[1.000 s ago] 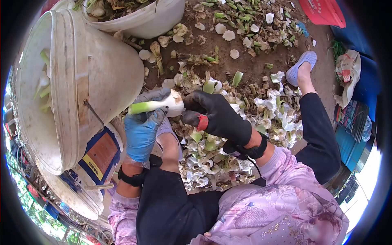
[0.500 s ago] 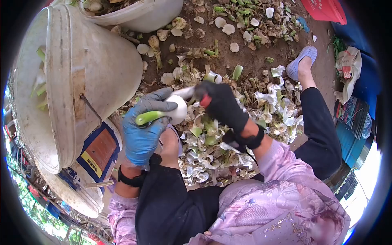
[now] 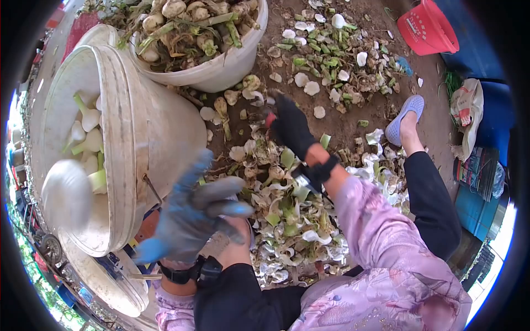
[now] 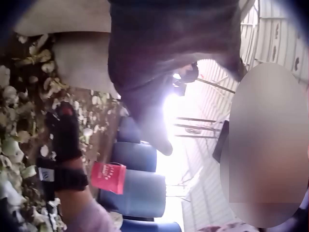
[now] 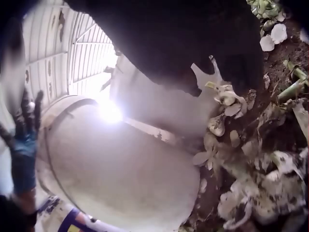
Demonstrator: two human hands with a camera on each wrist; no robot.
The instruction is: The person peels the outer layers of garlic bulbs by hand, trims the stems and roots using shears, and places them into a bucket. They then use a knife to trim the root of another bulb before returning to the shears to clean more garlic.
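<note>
My left hand, in a grey and blue glove, is spread and blurred beside the tipped white bucket; it holds nothing. A blurred white garlic bulb is in the air at the bucket's mouth, apart from the fingers. Inside the bucket lie several peeled garlic bulbs with short green stems. My right hand, black-gloved with a red band on a finger, is over the littered ground. Its curled fingers pinch a pale strip of garlic skin, which juts past the dark glove in the right wrist view.
A white tub heaped with unpeeled garlic stands at the back left. Peeled skins cover the ground between the legs. Cut stems lie farther off. A red bucket and blue barrels stand on the right.
The left hand has let go of the garlic bulb, which has gone left to the bucket's mouth. The right hand has pulled away from the bulb, up and forward. The view has tilted up.
</note>
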